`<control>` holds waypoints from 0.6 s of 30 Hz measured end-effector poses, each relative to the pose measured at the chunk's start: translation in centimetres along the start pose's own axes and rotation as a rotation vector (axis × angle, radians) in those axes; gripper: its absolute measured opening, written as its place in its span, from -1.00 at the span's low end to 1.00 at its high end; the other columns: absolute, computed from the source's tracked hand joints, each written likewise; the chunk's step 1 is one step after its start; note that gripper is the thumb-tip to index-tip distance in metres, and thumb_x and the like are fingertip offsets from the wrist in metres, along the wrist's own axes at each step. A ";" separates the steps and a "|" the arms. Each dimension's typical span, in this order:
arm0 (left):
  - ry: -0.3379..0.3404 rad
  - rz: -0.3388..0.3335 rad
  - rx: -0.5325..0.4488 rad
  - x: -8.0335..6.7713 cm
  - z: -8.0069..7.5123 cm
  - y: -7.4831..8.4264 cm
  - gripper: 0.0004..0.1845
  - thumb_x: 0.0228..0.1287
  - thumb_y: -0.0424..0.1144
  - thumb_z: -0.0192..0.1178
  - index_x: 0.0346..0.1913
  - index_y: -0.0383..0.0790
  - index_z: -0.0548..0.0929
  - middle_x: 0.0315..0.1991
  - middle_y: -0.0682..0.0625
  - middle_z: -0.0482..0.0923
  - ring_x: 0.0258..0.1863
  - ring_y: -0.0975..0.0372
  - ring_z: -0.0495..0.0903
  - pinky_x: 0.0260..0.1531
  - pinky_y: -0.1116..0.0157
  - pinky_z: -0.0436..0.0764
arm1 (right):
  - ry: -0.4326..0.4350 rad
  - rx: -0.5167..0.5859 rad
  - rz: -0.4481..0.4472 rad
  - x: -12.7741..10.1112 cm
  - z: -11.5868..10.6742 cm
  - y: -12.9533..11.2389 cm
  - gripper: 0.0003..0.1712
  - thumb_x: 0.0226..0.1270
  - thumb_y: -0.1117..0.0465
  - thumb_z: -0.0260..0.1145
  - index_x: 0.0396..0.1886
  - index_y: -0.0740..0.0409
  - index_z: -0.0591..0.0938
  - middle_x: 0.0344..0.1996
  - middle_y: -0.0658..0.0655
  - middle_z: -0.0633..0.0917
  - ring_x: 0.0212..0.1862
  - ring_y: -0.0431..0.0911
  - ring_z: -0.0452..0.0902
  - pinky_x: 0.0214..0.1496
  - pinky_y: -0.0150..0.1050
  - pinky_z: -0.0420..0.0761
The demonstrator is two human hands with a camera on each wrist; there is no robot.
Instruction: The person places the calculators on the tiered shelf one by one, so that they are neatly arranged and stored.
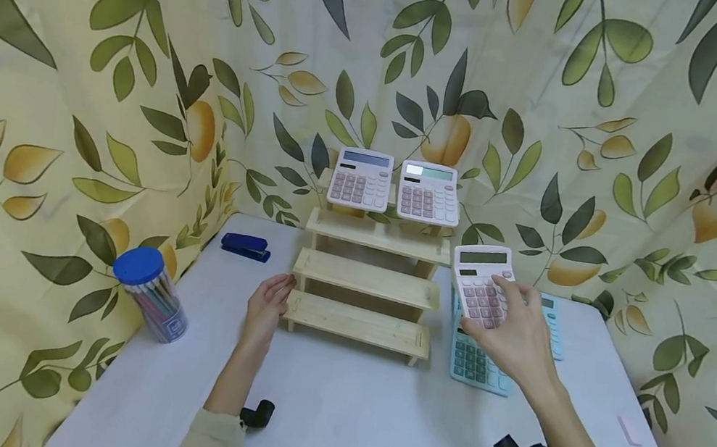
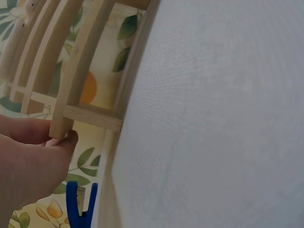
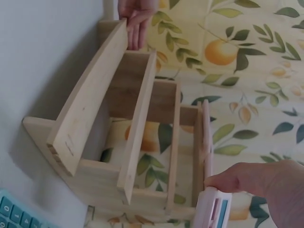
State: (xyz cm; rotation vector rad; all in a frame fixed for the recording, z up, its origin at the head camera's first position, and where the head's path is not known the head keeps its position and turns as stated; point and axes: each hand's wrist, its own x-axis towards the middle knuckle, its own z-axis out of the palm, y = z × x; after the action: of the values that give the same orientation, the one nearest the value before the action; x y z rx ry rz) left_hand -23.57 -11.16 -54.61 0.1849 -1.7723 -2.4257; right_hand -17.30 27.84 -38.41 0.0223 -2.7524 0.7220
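A wooden rack (image 1: 366,275) with four steps stands mid-table (image 1: 345,411). At its 9 o'clock the left hand (image 1: 266,308) rests with straight fingers against the end of the lowest step; the left wrist view shows the thumb touching that end. At the rack's 3 o'clock the right hand (image 1: 517,335) grips a pink calculator (image 1: 482,284) by its lower half, held above two teal calculators (image 1: 478,363) lying on the table. Its long axis runs 12 to 6, display at 12, face tilted toward the person. Pink calculators number three — two more (image 1: 395,187) sit side by side on the top step. A blue stapler (image 1: 245,246) lies at the rack's 10 o'clock, a blue-lidded pencil jar (image 1: 153,294) at 8 — both well apart from the hands.
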 end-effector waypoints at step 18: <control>0.006 -0.011 -0.009 0.0 0.2 0.2 -0.30 0.22 -0.80 -0.15 0.45 -0.42 0.34 0.45 -0.28 0.41 0.49 -0.01 0.38 0.47 0.17 0.39 | -0.072 -0.005 -0.057 0.9 0.6 -2.5 0.03 0.13 0.04 0.57 0.53 0.29 0.33 0.38 0.51 0.27 0.01 0.39 0.49 -0.12 0.18 0.74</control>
State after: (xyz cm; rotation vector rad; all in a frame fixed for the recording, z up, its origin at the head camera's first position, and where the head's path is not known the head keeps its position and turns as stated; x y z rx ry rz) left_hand -23.60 -11.07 -54.35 0.2007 -1.7627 -2.4376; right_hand -18.13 25.44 -37.45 0.1277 -2.8089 0.7117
